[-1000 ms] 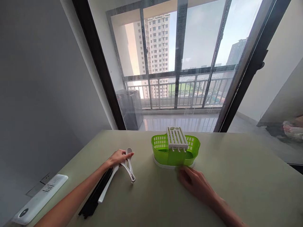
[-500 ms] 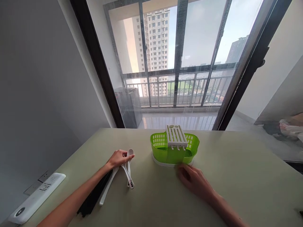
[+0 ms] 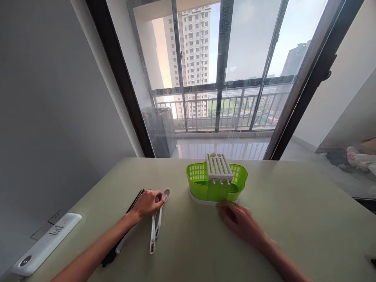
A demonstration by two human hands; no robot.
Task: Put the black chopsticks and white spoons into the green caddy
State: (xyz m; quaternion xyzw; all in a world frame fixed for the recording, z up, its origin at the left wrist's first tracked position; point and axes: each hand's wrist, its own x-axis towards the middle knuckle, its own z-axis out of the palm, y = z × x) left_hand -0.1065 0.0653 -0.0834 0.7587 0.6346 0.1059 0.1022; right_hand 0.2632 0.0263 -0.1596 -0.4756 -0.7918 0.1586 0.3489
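Plainly, from my remote seat I see the left hand (image 3: 149, 203) to the left of the green basket (image 3: 217, 192), its fingers closed in a pinch around two white spoons (image 3: 152, 239), with black sticks (image 3: 108, 257) and a white handle (image 3: 121, 244) partly hidden farther left. At the basket's near side, the right hand (image 3: 243, 220) is curled with blurred fingers, so I cannot tell how far open they are or whether they grip the white base (image 3: 202, 201). Tabletop (image 3: 290, 203) stretches wide to the basket's right, its far edge running behind.
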